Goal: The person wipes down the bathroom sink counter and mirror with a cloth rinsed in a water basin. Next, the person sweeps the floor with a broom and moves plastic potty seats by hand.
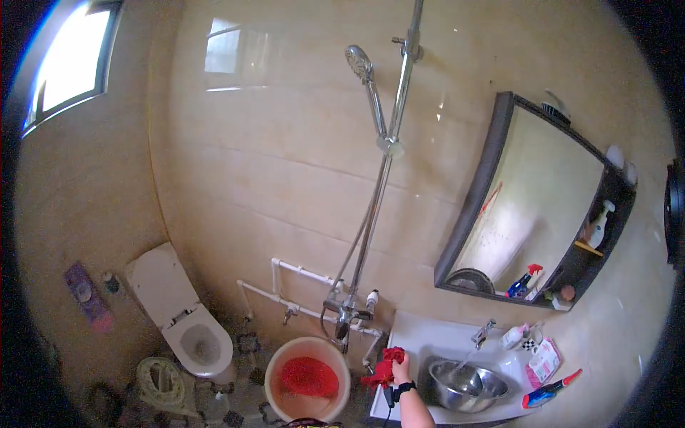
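My right hand [401,369], with a black band on its wrist, is closed around a bunched red cloth [387,365]. It holds the cloth over the left end of the white washbasin [407,328]. Left of the hand stands a pale round bucket [272,385] with something red [308,376] inside; whether that is cloth or coloured water I cannot tell. To the right, a steel bowl [492,391] sits in the basin under the faucet [484,333], with water running into it. My left hand is out of view.
A toilet [203,349] with its lid up stands at the left. Shower pipes [371,214] and white plumbing [307,272] run along the wall. A mirror cabinet [528,207] hangs above the basin. Bottles, including a blue and red one [549,392], stand or lie on its right edge.
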### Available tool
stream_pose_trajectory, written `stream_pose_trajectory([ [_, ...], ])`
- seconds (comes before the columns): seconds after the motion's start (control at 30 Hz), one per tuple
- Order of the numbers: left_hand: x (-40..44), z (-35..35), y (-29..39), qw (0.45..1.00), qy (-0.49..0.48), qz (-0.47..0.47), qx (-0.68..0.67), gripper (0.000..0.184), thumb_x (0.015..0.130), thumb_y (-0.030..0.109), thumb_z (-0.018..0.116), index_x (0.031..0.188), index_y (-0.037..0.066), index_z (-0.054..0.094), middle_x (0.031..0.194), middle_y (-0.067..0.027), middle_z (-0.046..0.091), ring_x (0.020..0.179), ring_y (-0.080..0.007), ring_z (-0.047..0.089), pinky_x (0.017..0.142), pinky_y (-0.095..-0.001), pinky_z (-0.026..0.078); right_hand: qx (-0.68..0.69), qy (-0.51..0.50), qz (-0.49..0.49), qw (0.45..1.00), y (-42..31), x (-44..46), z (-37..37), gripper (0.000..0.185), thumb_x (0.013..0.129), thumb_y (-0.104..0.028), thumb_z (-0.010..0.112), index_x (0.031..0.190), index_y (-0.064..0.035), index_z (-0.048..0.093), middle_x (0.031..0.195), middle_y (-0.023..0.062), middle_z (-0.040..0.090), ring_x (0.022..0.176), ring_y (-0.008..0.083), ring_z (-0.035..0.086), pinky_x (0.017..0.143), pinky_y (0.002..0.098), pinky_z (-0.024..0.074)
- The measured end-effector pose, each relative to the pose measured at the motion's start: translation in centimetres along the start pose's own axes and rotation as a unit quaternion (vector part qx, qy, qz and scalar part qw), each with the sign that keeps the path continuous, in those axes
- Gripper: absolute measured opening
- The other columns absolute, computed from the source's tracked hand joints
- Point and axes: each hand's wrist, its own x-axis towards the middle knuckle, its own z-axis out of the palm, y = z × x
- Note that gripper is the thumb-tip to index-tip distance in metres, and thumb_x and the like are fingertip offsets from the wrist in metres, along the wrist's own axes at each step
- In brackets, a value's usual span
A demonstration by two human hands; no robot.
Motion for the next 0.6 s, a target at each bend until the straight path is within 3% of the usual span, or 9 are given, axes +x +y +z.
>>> stream_pose_trajectory([
  [0.1,0.1,-0.5,-0.3,0.997,0.022,-0.006,-0.07,0.031,0.081,0.036,0.05,0.09,0.012,0.066,0.089,-0.0127,0.064,0.082,-0.0286,0.061,0.069,-0.0394,0.049,-0.006,-0.037,-0.031,0.999,0.1,-0.1,-0.3,0.043,0.083,0.007,0.048,0.122,-0.0088,0.04,0.112,0.0082,0.053,0.101,0.0228,0.053,0.088,0.0383,0.0449],
  [0.27,-2.4,-1.2,-1.0,0.982,0.065,-0.019,-0.177,0.019,0.075,0.026,0.057,0.082,0.011,0.067,0.079,-0.0111,0.064,0.072,-0.0264,0.061,0.062,-0.0379,0.049,-0.081,-0.015,-0.058,0.995,0.1,-0.4,-0.4,0.047,0.083,0.005,0.049,0.127,-0.0063,0.037,0.117,0.0094,0.051,0.107,0.0225,0.051,0.094,0.037,0.0408],
  [0.3,-3.3,-1.2,-1.3,0.98,0.074,-0.015,-0.183,0.017,0.074,0.024,0.059,0.081,0.011,0.067,0.077,-0.0108,0.064,0.07,-0.026,0.061,0.06,-0.0376,0.049,-0.027,-0.021,-0.011,0.999,-3.7,-2.4,-0.1,0.046,0.083,0.005,0.049,0.126,-0.0064,0.038,0.117,0.009,0.051,0.107,0.0224,0.05,0.094,0.0372,0.0404],
  [0.33,-4.1,-1.5,-1.6,0.981,0.089,0.003,-0.173,0.014,0.073,0.022,0.061,0.079,0.011,0.068,0.075,-0.0105,0.064,0.068,-0.0256,0.061,0.059,-0.0373,0.049,-0.051,-0.003,-0.049,0.997,-0.7,-0.9,-0.2,0.046,0.083,0.005,0.049,0.127,-0.0065,0.037,0.117,0.0086,0.051,0.107,0.0223,0.05,0.093,0.0373,0.0409],
  [0.4,-3.3,0.1,-2.3,0.979,0.019,0.154,0.13,0.021,0.068,0.026,0.065,0.076,0.006,0.064,0.077,-0.0128,0.065,0.075,-0.0234,0.064,0.065,-0.04,0.051,-0.056,-0.019,-0.005,0.998,-0.9,-0.9,-0.4,0.037,0.086,-0.001,0.049,0.121,-0.0066,0.04,0.113,0.009,0.053,0.103,0.0224,0.052,0.09,0.0381,0.0432],
  [0.43,-3.5,0.8,-2.5,0.99,-0.064,-0.019,-0.123,0.021,0.07,0.026,0.062,0.076,0.006,0.064,0.076,-0.0128,0.065,0.074,-0.024,0.064,0.064,-0.0385,0.051,0.02,-0.034,-0.006,0.999,-1.4,-1.4,-0.3,0.033,0.086,-0.003,0.049,0.118,-0.0065,0.041,0.111,0.0094,0.053,0.102,0.0225,0.052,0.088,0.0383,0.0437],
  [0.47,-4.9,-0.2,-1.7,0.909,-0.051,-0.212,-0.355,0.021,0.071,0.026,0.06,0.075,0.006,0.064,0.075,-0.0129,0.065,0.074,-0.0246,0.064,0.064,-0.0371,0.051,-0.022,-0.022,-0.022,0.999,-1.7,-1.4,-0.3,0.034,0.085,-0.002,0.05,0.118,-0.0064,0.042,0.111,0.0093,0.053,0.102,0.0221,0.052,0.088,0.0379,0.0435],
  [0.53,-8.8,-5.1,-0.2,0.995,0.028,0.033,-0.092,0.022,0.072,0.024,0.057,0.073,0.004,0.064,0.072,-0.0124,0.064,0.069,-0.0245,0.063,0.061,-0.0359,0.05,-0.06,0.021,-0.054,0.996,-2.2,-1.7,-0.2,0.035,0.08,0.003,0.054,0.114,-0.0028,0.046,0.105,0.0103,0.057,0.098,0.0228,0.054,0.089,0.036,0.0415],
  [0.6,-5.3,1.3,-2.9,0.931,0.044,-0.143,-0.333,0.019,0.07,0.022,0.057,0.072,0.004,0.064,0.07,-0.012,0.064,0.066,-0.0248,0.062,0.059,-0.0371,0.048,-0.018,-0.001,-0.058,0.998,-1.0,-0.8,-0.3,0.037,0.081,0.001,0.054,0.117,-0.0027,0.046,0.106,0.0119,0.057,0.099,0.0252,0.055,0.09,0.0359,0.041],
])
